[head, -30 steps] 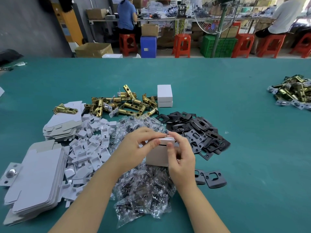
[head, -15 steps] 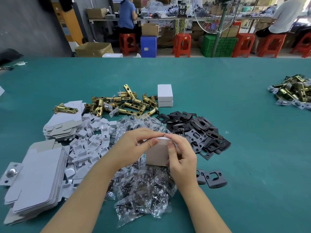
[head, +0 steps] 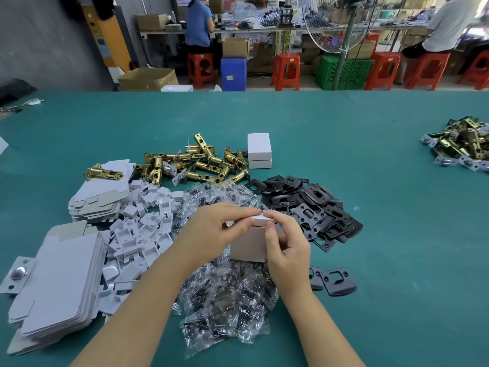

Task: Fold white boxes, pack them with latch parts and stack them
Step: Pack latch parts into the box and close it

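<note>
**Closing the lid of a small white box, both hands on it**

Holding: the white box point(head: 248, 245) stands upright between the two hands, just above the heap of clear plastic packets point(head: 227, 292), on the green table point(head: 383, 234).

Left hand point(head: 211, 229): fingers curled over the box's top edge from the left, thumb and forefinger pinching the lid flap point(head: 260, 220). Not spread; tight on the cardboard.

Right hand point(head: 287, 250): wraps the box's right side. Thumb lies up the front face, forefinger bent over the top corner, meeting the left fingertips at the flap. The remaining fingers are behind the box and cannot be seen.

Around the hands:
- Left of the left hand: loose white card inserts point(head: 140, 234); further left, two piles of flat unfolded box blanks point(head: 60, 282).
- Beyond the hands: brass latch bolts point(head: 195, 165) in a heap, with two finished white boxes stacked point(head: 259, 151) just to their right.
- Right of the right hand: black strike plates point(head: 312, 207) in a pile, two more lying apart near the wrist point(head: 336, 280).
- Far right: a second heap of latches point(head: 460, 144).
</note>
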The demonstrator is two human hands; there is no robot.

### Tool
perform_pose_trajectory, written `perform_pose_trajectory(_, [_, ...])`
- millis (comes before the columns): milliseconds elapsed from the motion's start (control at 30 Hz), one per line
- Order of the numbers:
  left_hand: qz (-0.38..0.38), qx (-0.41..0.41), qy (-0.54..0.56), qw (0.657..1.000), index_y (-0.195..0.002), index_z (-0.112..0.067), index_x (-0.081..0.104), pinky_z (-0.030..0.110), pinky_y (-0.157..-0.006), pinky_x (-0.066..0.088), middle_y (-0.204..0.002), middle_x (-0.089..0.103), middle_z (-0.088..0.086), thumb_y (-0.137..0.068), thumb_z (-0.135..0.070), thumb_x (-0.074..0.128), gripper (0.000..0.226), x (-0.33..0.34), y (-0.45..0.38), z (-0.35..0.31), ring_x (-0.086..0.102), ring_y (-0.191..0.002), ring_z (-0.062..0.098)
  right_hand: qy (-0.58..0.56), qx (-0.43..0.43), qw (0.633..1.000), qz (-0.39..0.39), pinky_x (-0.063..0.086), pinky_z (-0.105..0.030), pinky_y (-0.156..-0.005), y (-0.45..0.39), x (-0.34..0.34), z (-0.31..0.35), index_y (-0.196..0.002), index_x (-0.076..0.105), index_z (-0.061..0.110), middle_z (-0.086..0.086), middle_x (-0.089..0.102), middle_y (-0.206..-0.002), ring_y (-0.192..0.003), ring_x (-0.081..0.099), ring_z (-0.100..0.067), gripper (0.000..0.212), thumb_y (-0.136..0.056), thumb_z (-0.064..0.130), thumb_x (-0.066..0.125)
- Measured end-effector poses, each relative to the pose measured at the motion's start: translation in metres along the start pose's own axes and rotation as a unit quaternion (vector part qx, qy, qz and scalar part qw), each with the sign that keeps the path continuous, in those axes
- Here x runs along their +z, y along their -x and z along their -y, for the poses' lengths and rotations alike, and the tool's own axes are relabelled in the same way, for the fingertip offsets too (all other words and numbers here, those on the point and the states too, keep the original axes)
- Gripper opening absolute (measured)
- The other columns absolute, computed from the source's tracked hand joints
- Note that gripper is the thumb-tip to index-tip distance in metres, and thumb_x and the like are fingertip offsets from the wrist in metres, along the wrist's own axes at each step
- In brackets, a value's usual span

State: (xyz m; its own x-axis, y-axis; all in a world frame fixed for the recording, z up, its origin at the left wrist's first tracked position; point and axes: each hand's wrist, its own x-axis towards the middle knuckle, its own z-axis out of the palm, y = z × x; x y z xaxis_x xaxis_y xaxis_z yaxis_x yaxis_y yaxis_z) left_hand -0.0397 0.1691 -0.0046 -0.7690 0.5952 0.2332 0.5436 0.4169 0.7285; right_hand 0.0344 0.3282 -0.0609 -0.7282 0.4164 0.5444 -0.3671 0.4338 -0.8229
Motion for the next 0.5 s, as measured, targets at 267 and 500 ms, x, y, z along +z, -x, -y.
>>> perform_pose_trajectory(267, [0.032, 0.011, -0.024, 0.999, -0.127, -0.064, 0.056, 0.02, -0.084, 0.051, -0.125, 0.06, -0.031, -0.099, -0.05, 0.056, 0.031, -0.005, 0.003, 0.01, 0.057, -0.116, -0.001, -0.013, 0.001, 1.0, 0.004, 0.061, -0.045, -0.066, 0.004, 0.001, -0.008, -0.119, 0.072, 0.019, 0.019, 0.064, -0.121, -0.085, 0.07, -0.021, 0.03, -0.102, 0.029, 0.05])
perform_pose_trajectory(500, [0.006, 0.031, -0.077, 0.997, -0.132, -0.071, 0.044, 0.031, -0.098, 0.053, -0.146, 0.045, -0.031, -0.096, -0.067, 0.042, 0.036, 0.002, 0.009, 0.012, 0.045, -0.13, -0.008, 0.003, 0.0, 1.0, 0.003, 0.058, -0.033, -0.057, 0.004, 0.001, -0.008, -0.118, 0.074, 0.016, 0.011, 0.064, -0.125, -0.066, 0.066, -0.015, 0.03, -0.099, 0.03, 0.055])
